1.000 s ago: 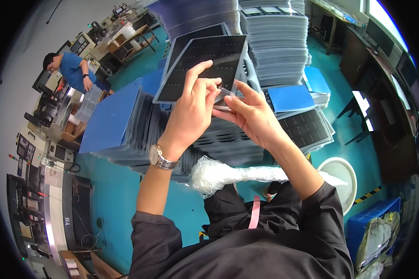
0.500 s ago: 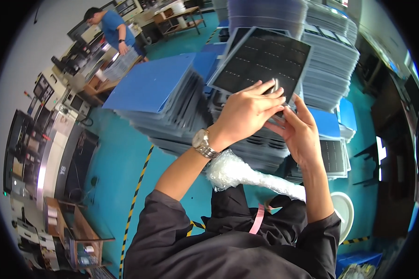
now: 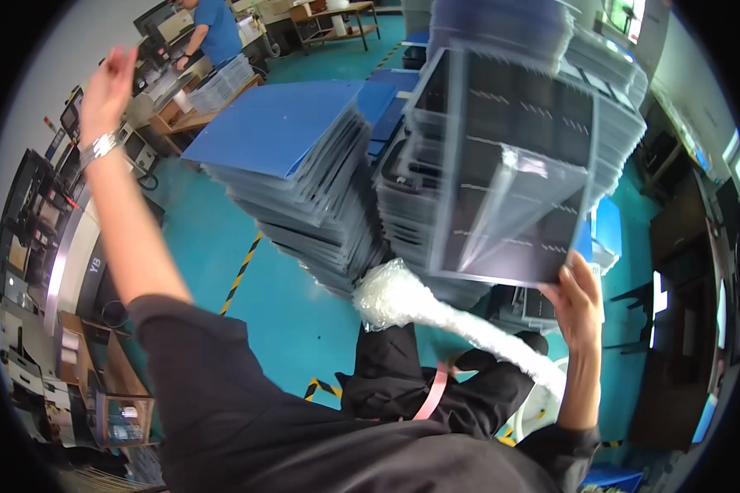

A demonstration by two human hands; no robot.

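A teal floor [image 3: 288, 302] with yellow-and-black tape [image 3: 241, 271] spreads below stacked sheets; the left stack [image 3: 325, 197] carries a blue sheet [image 3: 271, 123] on top. A co-worker [image 3: 219, 34] in blue is at the upper left. Bundled clear wrap [image 3: 393, 300] lies by the person's legs. The right grip [image 3: 578, 300] pinches the dark panel [image 3: 526, 123] at its lower right corner, so the panel extends up and left from it, in front of the rear stack [image 3: 501, 29]. The left grip [image 3: 107, 103], well apart, is blurred; I cannot tell whether it pinches anything. The panel is black, with a pale see-through border, rows of light dashes and a glossy streak.
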